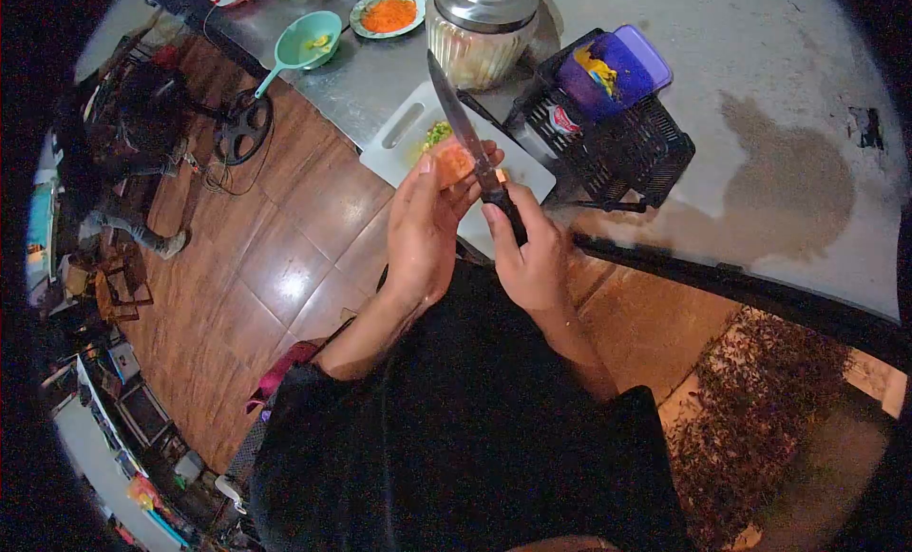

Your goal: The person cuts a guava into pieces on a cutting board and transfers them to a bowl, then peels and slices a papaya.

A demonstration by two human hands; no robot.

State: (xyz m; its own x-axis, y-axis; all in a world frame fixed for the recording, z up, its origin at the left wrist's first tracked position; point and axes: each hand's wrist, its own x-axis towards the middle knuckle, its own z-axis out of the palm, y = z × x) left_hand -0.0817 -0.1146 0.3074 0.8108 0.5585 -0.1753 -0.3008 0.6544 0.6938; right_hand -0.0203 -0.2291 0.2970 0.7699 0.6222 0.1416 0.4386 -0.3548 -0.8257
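Wooden floor [285,257] fills the lower left of the head view, and the fisheye rim blackens all four corners. Nearest the camera, a black shirt [456,428] hides the lap and whatever lies beneath it.

Left hand [421,231]: fingers curled closed around an orange vegetable piece [454,161], held in the air just over the near edge of the cutting board [399,139]. Only the top of the piece shows above the fingertips, so its kind cannot be told.

Right hand [532,259]: fist closed on the dark handle of a knife [465,134]. The handle is almost wholly covered. The blade points up and away, its edge against the piece.

The white board lies on a steel counter [380,77], with one corner overhanging the counter's edge above the floor. A few green scraps [437,132] rest on it, and the hands cover its near half.

Just right of the board stands a black slatted basket [627,153] bearing a purple lidded box [617,72]. Beyond it, a grey surface [760,77] with a dark stain [788,186] offers open room.

Behind the board stands a glass jar [480,39] with a metal lid, its contents indistinct. Farther still are a plate [389,13] of grated orange shreds and a green scoop [309,39]. Items at the top edge are cut off, and the clutter at far left is too dim to identify
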